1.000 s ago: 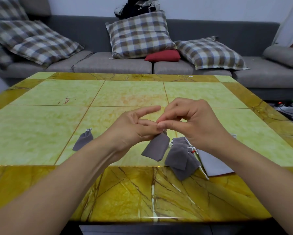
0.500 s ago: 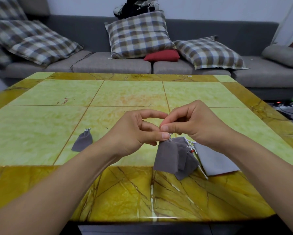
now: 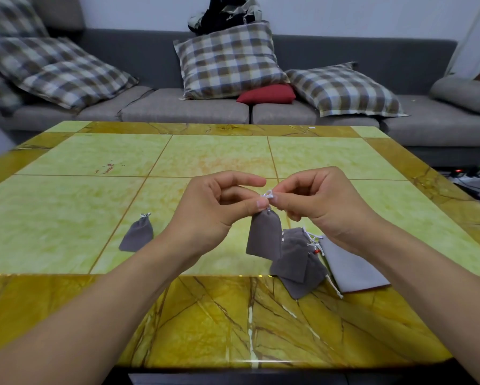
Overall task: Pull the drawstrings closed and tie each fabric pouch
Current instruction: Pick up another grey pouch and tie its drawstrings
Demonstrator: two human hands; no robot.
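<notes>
Grey pouch (image 3: 264, 236) hanging, white drawstring (image 3: 269, 194) seemingly pinched by both hands

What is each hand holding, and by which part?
Left hand pinches the grey pouch at its gathered neck; right hand pinches its white drawstring.

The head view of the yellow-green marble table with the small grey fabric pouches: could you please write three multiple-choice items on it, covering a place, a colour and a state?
1. Where does the lone small grey fabric pouch lie?
A. left of the hands
B. on the sofa
C. under the pile

2. What colour is the small cushion between the checked pillows?
A. blue
B. red
C. white

3. The held grey pouch is:
A. flat on the table
B. hanging below the fingers
C. inside the large bag

Answers: 1 A, it lies alone on the yellow-green table. 2 B, plainly red. 3 B, left hand pinches its neck and right hand its white drawstring.
</notes>
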